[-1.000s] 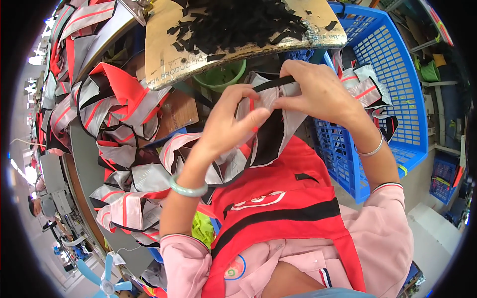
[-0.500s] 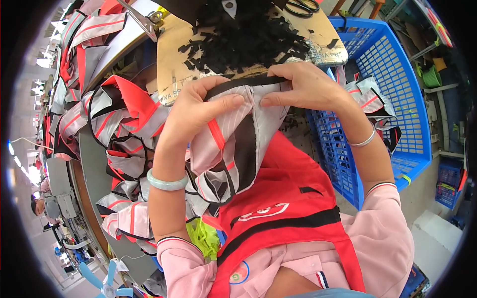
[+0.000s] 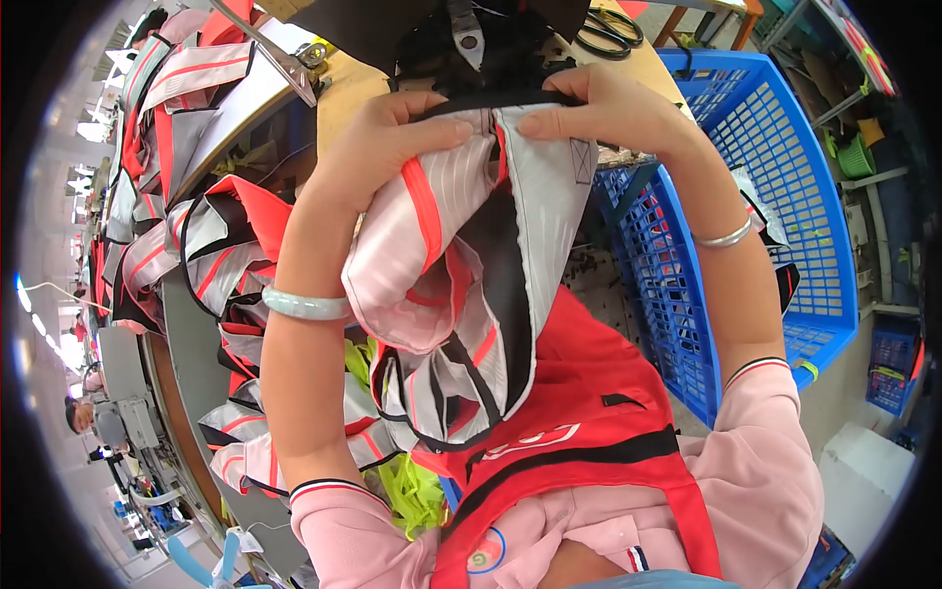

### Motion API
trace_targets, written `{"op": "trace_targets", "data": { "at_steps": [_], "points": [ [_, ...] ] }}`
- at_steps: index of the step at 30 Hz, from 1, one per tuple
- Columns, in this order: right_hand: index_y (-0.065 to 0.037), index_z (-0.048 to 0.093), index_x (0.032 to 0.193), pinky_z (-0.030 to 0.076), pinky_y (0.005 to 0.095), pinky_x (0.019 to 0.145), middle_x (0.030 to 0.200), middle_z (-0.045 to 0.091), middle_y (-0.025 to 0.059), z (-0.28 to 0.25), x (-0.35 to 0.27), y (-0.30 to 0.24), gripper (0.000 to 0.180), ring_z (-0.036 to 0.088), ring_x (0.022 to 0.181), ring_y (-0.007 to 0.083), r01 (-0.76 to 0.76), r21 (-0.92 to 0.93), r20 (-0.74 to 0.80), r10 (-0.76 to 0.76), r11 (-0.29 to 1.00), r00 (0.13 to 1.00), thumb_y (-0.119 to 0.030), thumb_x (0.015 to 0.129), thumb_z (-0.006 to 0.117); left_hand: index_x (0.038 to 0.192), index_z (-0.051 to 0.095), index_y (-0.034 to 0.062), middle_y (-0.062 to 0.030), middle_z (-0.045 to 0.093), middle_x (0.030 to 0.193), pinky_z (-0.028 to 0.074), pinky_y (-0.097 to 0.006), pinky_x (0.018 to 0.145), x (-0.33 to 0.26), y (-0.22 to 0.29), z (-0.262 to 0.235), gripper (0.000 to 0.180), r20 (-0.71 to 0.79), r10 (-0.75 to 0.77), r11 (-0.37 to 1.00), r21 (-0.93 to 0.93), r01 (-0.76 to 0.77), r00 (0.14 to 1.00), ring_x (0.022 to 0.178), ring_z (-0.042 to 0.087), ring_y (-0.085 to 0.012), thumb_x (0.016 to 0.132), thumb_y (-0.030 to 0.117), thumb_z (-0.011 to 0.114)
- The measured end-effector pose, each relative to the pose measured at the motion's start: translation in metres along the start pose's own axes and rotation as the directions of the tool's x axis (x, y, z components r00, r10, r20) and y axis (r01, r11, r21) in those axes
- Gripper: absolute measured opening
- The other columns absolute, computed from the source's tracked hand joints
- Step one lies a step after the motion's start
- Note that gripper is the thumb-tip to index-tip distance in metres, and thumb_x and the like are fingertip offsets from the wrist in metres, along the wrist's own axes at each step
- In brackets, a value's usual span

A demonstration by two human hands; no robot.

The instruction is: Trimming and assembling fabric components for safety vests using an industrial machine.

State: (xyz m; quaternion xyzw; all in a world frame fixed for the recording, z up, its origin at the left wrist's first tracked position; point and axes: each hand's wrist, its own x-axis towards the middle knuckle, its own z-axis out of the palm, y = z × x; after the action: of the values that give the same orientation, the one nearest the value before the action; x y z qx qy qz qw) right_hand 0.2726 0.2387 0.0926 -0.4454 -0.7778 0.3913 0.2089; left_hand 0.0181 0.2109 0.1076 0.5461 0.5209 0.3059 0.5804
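Note:
A sewn grey fabric piece [image 3: 554, 211] with red stripes and black edging hangs from both my hands, its lower folds over my red apron. My left hand [image 3: 397, 137] pinches the black-bound top edge left of the middle seam, thumb on the near face. Right of that seam, my right hand [image 3: 613, 113] grips the same edge in the same way. The edge is stretched between them, just below a dark metal bracket [image 3: 469, 41] with a hole. The fingertips behind the cloth are hidden.
Black-handled scissors [image 3: 610, 34] lie on the wooden board [image 3: 348, 103]. At right stands a blue plastic basket [image 3: 819, 196] with striped pieces inside. More striped pieces [image 3: 221, 260] are heaped at left, near yellow-green cloth [image 3: 407, 491]. A small blue fan [image 3: 201, 564] stands lower left.
Both hands have moved up and away from me, carrying the fabric edge toward the bracket. The cloth hangs longer and more unfolded, and the black scraps on the board are now mostly covered.

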Motion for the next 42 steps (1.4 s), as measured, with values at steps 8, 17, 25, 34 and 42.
{"op": "trace_targets", "data": {
  "at_steps": [8, 17, 25, 34, 42],
  "points": [
    [0.005, 0.068, 0.104, 0.045, 0.0231, 0.064, 0.083, 0.064, 0.0045, -0.005, 0.026, 0.011, 0.062, 0.058, 0.074, 0.0087, -0.054, 0.05, -0.038, 0.056, 0.997, 0.998, -0.049, 0.075, 0.076, 0.13, 0.046, -0.015, -0.0173, 0.065, 0.108, 0.053, -0.027, 0.076, 0.021, 0.004, -0.007, 0.072, -0.083, -0.036, 0.997, -0.071, 0.03, 0.996, 0.087, 0.066, -0.0186, 0.074, 0.018, 0.079],
    [0.0, 0.07, 0.101, 0.04, 0.0211, 0.056, 0.076, 0.059, -0.0016, -0.001, 0.028, 0.002, 0.054, 0.054, 0.068, 0.0059, 0.035, 0.02, -0.18, -0.03, 0.999, 0.983, -0.047, 0.075, 0.076, 0.122, 0.052, -0.0062, -0.0136, 0.066, 0.102, 0.055, -0.028, 0.077, 0.021, 0.004, -0.026, 0.044, -0.165, 0.04, 0.993, -0.107, -0.058, 0.986, 0.086, 0.068, -0.0178, 0.084, 0.009, 0.068],
    [0.003, 0.064, 0.107, 0.045, 0.0285, 0.063, 0.08, 0.061, 0.0071, -0.001, -0.045, 0.031, 0.054, 0.055, 0.07, 0.0128, 0.157, -0.017, 0.192, -0.151, 0.987, 0.97, -0.045, 0.081, 0.07, 0.12, 0.057, -0.0077, -0.0095, 0.065, 0.106, 0.048, -0.025, 0.084, -0.034, -0.012, 0.001, 0.049, 0.119, -0.073, 0.988, 0.145, 0.055, 0.99, 0.094, 0.06, -0.0115, 0.086, 0.026, 0.069],
    [-0.007, 0.067, 0.086, 0.049, 0.0317, 0.053, 0.083, 0.064, 0.0073, 0.084, -0.109, -0.08, 0.017, 0.066, 0.073, 0.0202, 0.508, -0.704, 0.276, -0.467, 0.496, 0.84, -0.02, 0.075, 0.065, 0.1, 0.065, -0.0005, 0.0019, 0.062, 0.083, 0.044, -0.022, 0.067, -0.008, -0.003, 0.09, 0.03, 0.5, -0.047, 0.874, 0.439, -0.207, 0.865, 0.078, 0.052, -0.004, 0.088, 0.027, 0.065],
    [-0.002, 0.069, 0.079, 0.051, 0.0387, 0.068, 0.075, 0.066, 0.0155, 0.048, -0.088, -0.03, 0.018, 0.067, 0.077, 0.0297, 0.274, -0.557, 0.255, -0.153, 0.784, 0.955, -0.017, 0.071, 0.063, 0.113, 0.063, -0.0007, -0.0065, 0.064, 0.094, 0.049, -0.026, 0.081, -0.045, -0.064, 0.092, 0.033, -0.048, 0.281, 0.954, 0.119, -0.274, 0.958, 0.089, 0.06, -0.0124, 0.09, 0.024, 0.061]
  ]
}}
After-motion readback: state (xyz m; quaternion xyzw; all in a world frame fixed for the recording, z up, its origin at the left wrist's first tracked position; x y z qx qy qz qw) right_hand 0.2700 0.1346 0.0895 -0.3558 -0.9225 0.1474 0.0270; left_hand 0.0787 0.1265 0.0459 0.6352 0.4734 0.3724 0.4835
